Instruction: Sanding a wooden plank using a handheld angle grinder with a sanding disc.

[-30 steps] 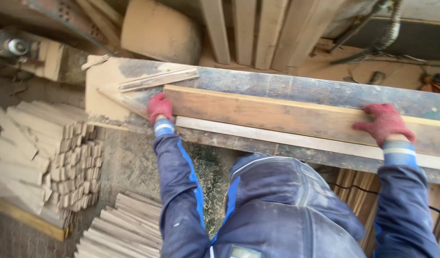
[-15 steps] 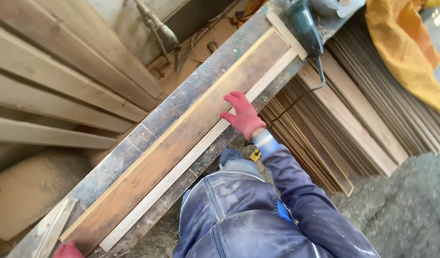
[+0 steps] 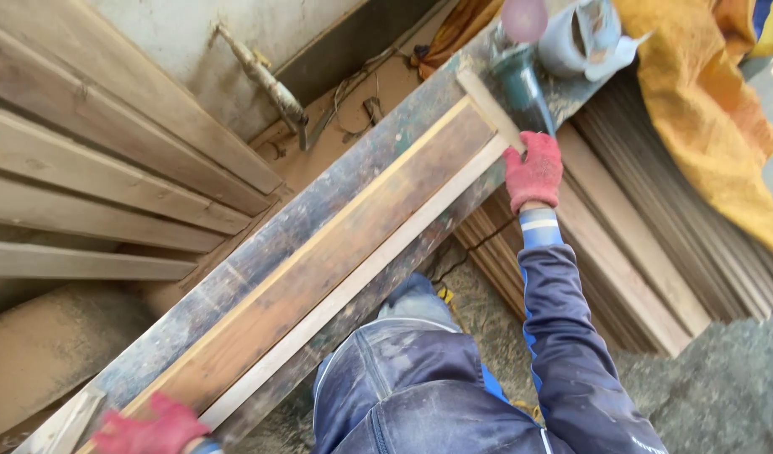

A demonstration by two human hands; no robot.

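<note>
One head-worn view looks steeply down, close over the workbench (image 3: 235, 277); the bench runs diagonally across frame.

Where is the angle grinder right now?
In the head view it lies upper right, the angle grinder on the bench's far end, just beyond the right hand and the plank.

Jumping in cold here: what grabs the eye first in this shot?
A long wooden plank runs diagonally across a worn workbench, with a red-gloved right hand at its far end and the left hand, also in a red glove, at the near end. Past the right hand lies a green power tool; a yellow cloth is heaped at upper right.
</note>
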